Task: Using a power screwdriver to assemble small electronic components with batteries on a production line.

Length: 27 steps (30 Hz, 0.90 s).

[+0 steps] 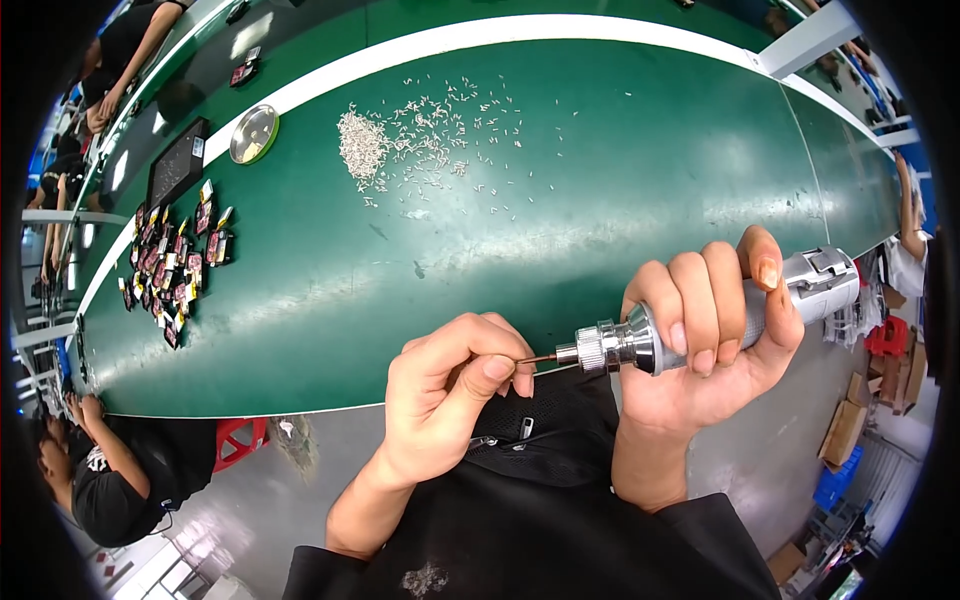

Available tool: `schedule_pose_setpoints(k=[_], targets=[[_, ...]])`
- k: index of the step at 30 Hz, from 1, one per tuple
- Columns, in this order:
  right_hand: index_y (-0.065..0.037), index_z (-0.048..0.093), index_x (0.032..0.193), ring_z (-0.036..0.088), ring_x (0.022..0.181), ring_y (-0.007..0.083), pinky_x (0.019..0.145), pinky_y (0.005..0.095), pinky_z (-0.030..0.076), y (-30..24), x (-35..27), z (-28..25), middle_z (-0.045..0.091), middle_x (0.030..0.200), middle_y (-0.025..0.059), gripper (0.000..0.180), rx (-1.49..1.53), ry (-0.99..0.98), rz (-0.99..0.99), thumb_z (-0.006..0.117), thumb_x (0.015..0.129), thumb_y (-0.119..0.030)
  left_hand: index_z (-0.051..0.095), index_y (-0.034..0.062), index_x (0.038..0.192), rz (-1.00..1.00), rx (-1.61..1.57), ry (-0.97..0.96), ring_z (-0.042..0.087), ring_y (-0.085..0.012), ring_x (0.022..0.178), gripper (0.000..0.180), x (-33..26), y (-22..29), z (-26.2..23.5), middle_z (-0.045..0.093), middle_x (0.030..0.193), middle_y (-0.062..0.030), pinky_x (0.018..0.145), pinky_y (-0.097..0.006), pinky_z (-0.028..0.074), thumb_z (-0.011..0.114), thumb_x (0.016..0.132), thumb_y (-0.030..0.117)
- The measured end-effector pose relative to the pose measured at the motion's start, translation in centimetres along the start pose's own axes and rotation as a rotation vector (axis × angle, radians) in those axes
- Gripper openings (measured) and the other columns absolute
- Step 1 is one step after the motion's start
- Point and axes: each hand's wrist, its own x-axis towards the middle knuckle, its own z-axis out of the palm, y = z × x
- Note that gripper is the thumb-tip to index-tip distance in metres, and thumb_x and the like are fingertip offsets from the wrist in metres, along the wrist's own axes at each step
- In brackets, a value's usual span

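A silver, cylindrical power screwdriver [752,318] lies across my right hand [705,330], whose fingers wrap round its body from above. Its knurled front collar [598,346] points left, and a thin copper-coloured bit [541,358] sticks out of it. My left hand [450,385] pinches the bit's far end between thumb and forefinger; the fingertips hide the tip, and I cannot tell whether a small part sits there too. Both hands are just off the near edge of the green table [620,180], above my black clothing.
Small pale metal pins [362,147] form a heap on the table, many scattered rightward. Left of them stand a round green-rimmed dish [254,134], a black tray [178,162] and a pile of small black-and-pink parts [165,265]. A person in black [120,480] sits at the left.
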Motion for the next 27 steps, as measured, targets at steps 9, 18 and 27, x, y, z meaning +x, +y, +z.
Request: schedule_pose_setpoints(k=[9,18,27], targets=[[-0.010,0.049,0.095,0.039,0.044,0.0109,0.054,0.0291,0.038,0.1,0.4,-0.4,0.039,0.053,-0.0017,0.017,-0.056,-0.092,0.004,0.038,0.094,-0.022,0.058,-0.0017,0.080,0.099,0.280,0.004,0.055,-0.0176,0.062,0.005,1.0,0.7,-0.3,0.060,0.071,-0.0091,0.055,-0.026,0.043,0.058,0.084,-0.004],[-0.009,0.048,0.093,0.037,0.043,0.0107,0.051,0.0295,0.037,0.8,-0.1,-2.1,0.037,0.052,-0.0015,0.015,-0.110,0.016,-0.011,0.038,0.092,-0.020,0.055,-0.0024,0.079,0.367,0.806,-0.047,0.054,-0.0242,0.059,0.005,1.8,-1.1,-0.6,0.057,0.067,-0.0107,0.056,-0.031,0.044,0.059,0.080,-0.006],[-0.007,0.049,0.091,0.037,0.045,0.0090,0.054,0.0271,0.036,1.6,0.6,-1.7,0.036,0.051,-0.0025,0.010,0.044,0.192,0.008,0.046,0.091,-0.017,0.062,-0.0050,0.105,0.252,0.915,0.163,0.054,-0.0165,0.061,0.031,3.0,3.5,-5.6,0.059,0.071,-0.0091,0.057,-0.029,0.044,0.043,0.097,0.019]])
